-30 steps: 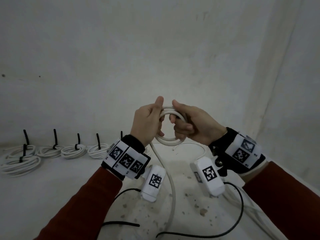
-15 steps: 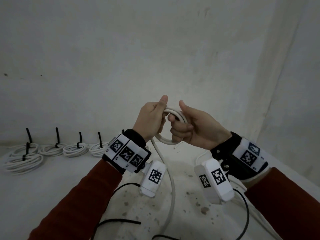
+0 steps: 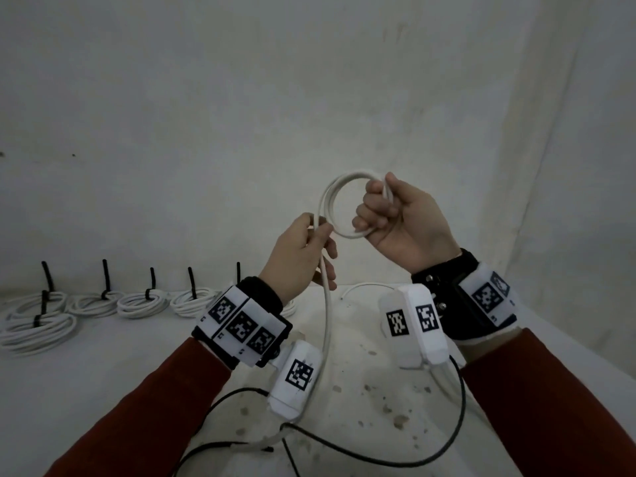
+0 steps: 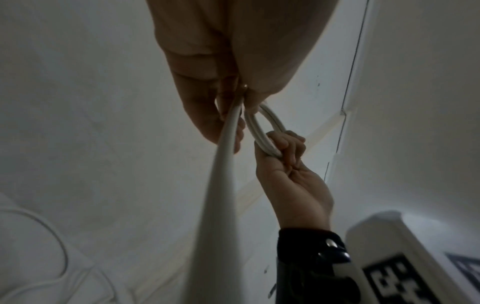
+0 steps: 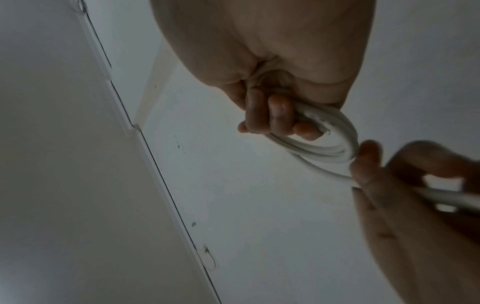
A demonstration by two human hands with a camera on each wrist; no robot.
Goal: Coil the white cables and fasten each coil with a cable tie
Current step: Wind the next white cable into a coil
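Note:
A small coil of white cable is held up in front of the wall. My right hand grips its right side with curled fingers, also seen as the coil in the right wrist view. My left hand pinches the cable where the loose length leaves the coil and hangs down to the floor. That loose length runs close past the left wrist camera.
Several coiled white cables with black ties lie in a row by the wall at the left. More white cable lies on the stained floor behind my hands. Black wrist-camera leads trail below.
The right hand has lifted the coil up and to the right. The left hand has slid off the coil's top to its lower left, now pinching the trailing cable.

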